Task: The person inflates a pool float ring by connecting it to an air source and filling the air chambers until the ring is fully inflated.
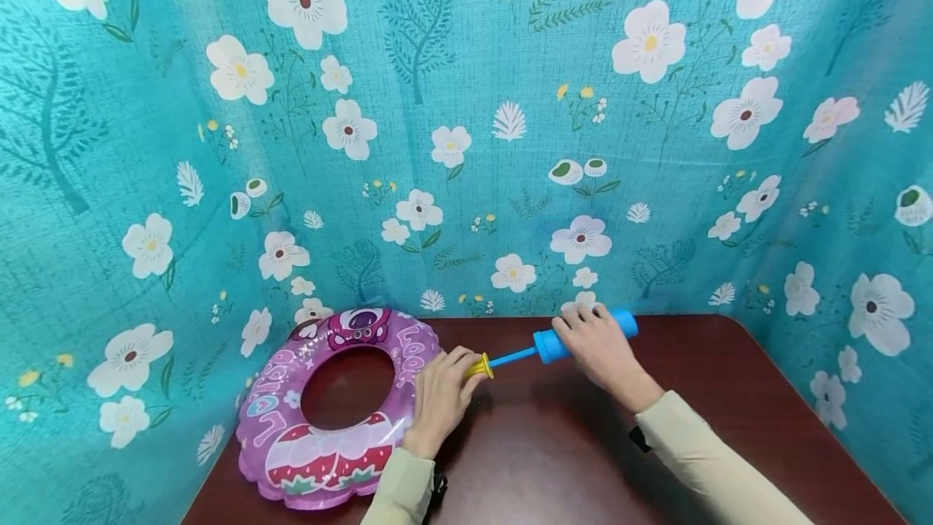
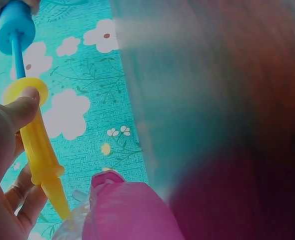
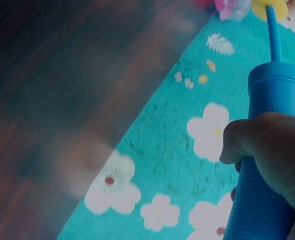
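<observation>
A hand pump spans both hands above the table: its blue barrel is on the right, a thin blue rod runs out of it, and a yellow tapered nozzle piece is on the left. My left hand grips the yellow piece, thumb near its flange. My right hand wraps round the blue barrel. Beside the left hand lies an inflated purple swim ring with strawberry and bear prints. In the left wrist view the yellow tip points down close to the ring's pink edge.
The dark red-brown table extends under both arms and off to the right. A turquoise curtain with white flowers hangs behind the table and along both sides, close to its edges.
</observation>
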Demonstrator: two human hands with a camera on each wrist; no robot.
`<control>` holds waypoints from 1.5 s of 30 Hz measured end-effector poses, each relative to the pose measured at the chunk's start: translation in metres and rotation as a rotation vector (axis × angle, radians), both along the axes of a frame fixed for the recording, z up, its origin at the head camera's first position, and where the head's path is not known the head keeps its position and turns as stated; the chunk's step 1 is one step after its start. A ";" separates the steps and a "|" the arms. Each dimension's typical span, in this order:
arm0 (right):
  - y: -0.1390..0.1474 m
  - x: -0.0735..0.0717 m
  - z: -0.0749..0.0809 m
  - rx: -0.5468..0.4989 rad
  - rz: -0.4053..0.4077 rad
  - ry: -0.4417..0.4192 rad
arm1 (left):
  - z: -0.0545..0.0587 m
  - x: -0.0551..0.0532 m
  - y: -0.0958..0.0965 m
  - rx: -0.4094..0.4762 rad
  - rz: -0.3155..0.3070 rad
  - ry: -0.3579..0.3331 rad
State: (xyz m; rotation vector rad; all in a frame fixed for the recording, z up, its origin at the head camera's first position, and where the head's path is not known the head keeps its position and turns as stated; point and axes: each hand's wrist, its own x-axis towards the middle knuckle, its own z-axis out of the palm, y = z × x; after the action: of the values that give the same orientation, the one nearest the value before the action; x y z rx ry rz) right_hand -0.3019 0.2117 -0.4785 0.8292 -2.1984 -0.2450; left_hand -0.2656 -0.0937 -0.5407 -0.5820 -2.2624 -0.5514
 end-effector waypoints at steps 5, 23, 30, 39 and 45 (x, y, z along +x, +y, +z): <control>-0.032 -0.001 -0.008 0.001 -0.002 -0.001 | -0.001 0.000 -0.002 -0.005 0.014 0.000; -0.071 0.006 -0.015 0.012 -0.038 -0.108 | 0.003 -0.001 0.002 -0.014 -0.006 0.009; -0.038 0.001 -0.006 -0.007 -0.045 -0.085 | 0.003 -0.001 -0.006 -0.027 0.006 -0.004; 0.006 -0.005 0.008 -0.066 -0.010 -0.010 | 0.002 -0.003 -0.008 -0.021 0.011 0.044; -0.005 0.000 0.006 -0.044 -0.001 -0.024 | 0.001 -0.003 -0.004 -0.020 0.001 0.066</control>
State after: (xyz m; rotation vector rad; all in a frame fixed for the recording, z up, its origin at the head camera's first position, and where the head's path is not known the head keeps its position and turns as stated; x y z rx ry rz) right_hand -0.3014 0.2065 -0.4722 0.8099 -2.2190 -0.1870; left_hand -0.2687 -0.0977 -0.5394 -0.6001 -2.2081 -0.5028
